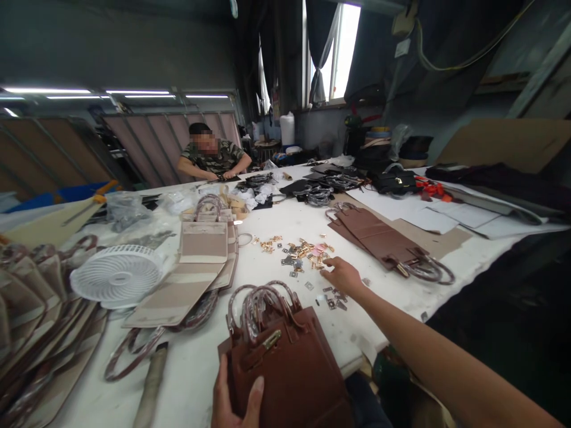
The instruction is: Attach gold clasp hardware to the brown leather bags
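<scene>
Near the bottom centre, my left hand (pixel 238 398) grips the lower left side of a brown leather bag panel (pixel 289 374), thumb on its front. Wrapped handles (pixel 263 303) rise from its top, and a gold clasp (pixel 272 339) sits on the front. My right hand (pixel 341 275) reaches over the white table to the edge of a pile of small gold fittings (pixel 306 248). Its fingers are bent close together at the pieces; whether something is between them is too small to tell. Dark metal plates (pixel 332 297) lie just below that hand.
Beige bag panels (pixel 203 249) and a white fan (pixel 116 274) stand left, beside a wrapped-handle tool (pixel 151 386). More brown panels (pixel 379 235) lie right. Black bag parts (pixel 319 184) are farther back. Across the table sits a person (pixel 214 154) in camouflage.
</scene>
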`<move>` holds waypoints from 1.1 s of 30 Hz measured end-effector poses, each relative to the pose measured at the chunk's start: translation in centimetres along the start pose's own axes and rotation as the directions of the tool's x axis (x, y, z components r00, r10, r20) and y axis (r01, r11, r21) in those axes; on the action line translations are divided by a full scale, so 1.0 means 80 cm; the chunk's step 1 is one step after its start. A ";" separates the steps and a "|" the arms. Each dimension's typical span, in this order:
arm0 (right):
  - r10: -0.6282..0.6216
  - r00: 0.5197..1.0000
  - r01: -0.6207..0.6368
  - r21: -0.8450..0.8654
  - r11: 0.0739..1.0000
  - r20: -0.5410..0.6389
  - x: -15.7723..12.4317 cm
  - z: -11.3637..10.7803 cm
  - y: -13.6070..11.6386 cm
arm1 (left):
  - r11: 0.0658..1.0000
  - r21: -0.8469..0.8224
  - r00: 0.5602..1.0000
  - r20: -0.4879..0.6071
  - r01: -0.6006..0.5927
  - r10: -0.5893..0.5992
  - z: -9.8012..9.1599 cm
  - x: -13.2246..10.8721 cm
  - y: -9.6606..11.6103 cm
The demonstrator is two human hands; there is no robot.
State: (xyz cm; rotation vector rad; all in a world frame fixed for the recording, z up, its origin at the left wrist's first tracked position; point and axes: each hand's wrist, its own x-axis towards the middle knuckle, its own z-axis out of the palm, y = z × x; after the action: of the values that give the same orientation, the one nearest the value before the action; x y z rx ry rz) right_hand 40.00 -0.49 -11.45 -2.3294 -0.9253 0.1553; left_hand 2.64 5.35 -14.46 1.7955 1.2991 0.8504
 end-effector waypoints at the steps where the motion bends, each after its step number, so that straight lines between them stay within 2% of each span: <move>1: 0.010 1.000 -0.010 -0.035 0.999 0.010 0.010 0.006 -0.003 | 1.000 0.000 1.000 -0.024 -0.010 0.010 0.001 -0.001 0.001; 4: 0.036 0.999 -0.033 -0.110 0.993 0.026 0.024 0.023 -0.008 | 0.999 0.005 0.997 -0.067 -0.032 0.032 0.005 -0.004 0.000; 7: 0.035 0.999 -0.031 -0.136 0.990 0.030 0.023 0.030 -0.006 | 0.999 0.019 0.995 -0.081 -0.049 0.050 0.003 -0.004 -0.005; 13: 0.013 0.996 -0.008 -0.064 0.998 0.085 0.018 0.022 0.000 | 0.982 0.077 0.983 -0.052 -0.173 0.177 -0.006 -0.002 -0.016; 16: -0.024 0.997 0.024 0.005 1.000 0.074 0.009 0.012 -0.008 | 0.966 0.144 0.970 -0.085 -0.214 0.228 -0.012 -0.005 -0.015; 19: -0.092 0.995 0.085 0.125 0.989 0.046 -0.021 -0.004 -0.030 | 0.923 0.224 0.928 -0.136 -0.313 0.348 -0.025 -0.011 -0.004; 22: -0.160 0.987 0.148 0.263 0.953 0.027 -0.076 -0.020 -0.066 | 0.864 0.226 0.860 -0.150 -0.450 0.487 -0.040 -0.016 0.020; 24: -0.211 0.975 0.161 0.448 0.879 0.065 -0.122 -0.026 -0.097 | 0.848 0.165 0.842 -0.125 -0.504 0.524 -0.048 -0.018 0.039; 25: -0.245 0.964 0.151 0.553 0.819 0.100 -0.145 -0.027 -0.112 | 0.853 0.112 0.848 -0.101 -0.509 0.520 -0.051 -0.020 0.049; 28: -0.339 0.924 0.111 0.727 0.677 0.175 -0.203 -0.019 -0.154 | 0.901 -0.119 0.904 0.052 -0.417 0.425 -0.054 -0.027 0.074; 31: -0.400 0.900 0.128 0.774 0.620 0.172 -0.233 -0.004 -0.176 | 0.914 -0.360 0.934 0.224 -0.186 0.278 -0.052 -0.037 0.087; 33: -0.434 0.881 0.134 0.783 0.607 0.186 -0.242 0.003 -0.180 | 0.885 -0.461 0.946 0.257 -0.060 0.198 -0.053 -0.041 0.088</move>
State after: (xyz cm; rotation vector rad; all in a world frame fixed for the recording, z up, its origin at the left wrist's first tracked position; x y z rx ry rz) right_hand 17.12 -4.95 -5.36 -1.3524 -1.1270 0.7154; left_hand 1.42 1.53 -6.60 1.5708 0.7195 0.8325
